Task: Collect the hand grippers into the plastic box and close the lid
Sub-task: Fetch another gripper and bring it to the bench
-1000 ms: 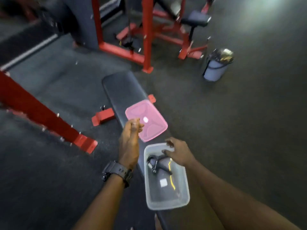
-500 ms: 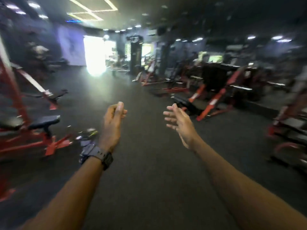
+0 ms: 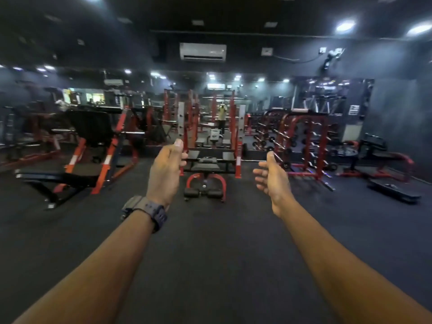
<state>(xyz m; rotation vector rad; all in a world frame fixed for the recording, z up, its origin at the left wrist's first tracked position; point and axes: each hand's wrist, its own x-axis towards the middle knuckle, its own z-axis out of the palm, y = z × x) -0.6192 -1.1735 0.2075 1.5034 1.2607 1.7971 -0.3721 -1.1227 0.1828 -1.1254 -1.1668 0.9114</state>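
— While both arms reached out over the dark floor (image 3: 210, 265), what did the hands have in them?

— Nothing at all. The left hand (image 3: 164, 174) was raised with its back toward the camera, thumb up and the fingers curled loosely inward, not clenched around anything. The right hand (image 3: 272, 177) stood edge-on, palm turned toward the left one, fingers spread apart and slightly bent. Both were bare and apart from each other, with a clear gap between them.

— Anything on the wrists?

— A dark wristwatch (image 3: 146, 210) sat on the left wrist. The right wrist was bare.

— And the hand grippers, the plastic box, the lid?

— None of them were in view. The camera looked straight across the gym, not down, so where they lay could not be told.

— What filled the view, then?

— Straight ahead, between the two hands, stood a red-framed bench (image 3: 205, 181) with black pads. Behind it rose a red rack (image 3: 210, 127) of uprights. Off to the right sat a dumbbell rack (image 3: 297, 146) in red, its rows loaded with dark weights. On the left leaned a black and red machine (image 3: 93, 146) with slanted bars. High on the far wall hung a white air conditioner (image 3: 203, 51), and ceiling lights (image 3: 346, 25) glowed at the upper right. The far background was blurred.
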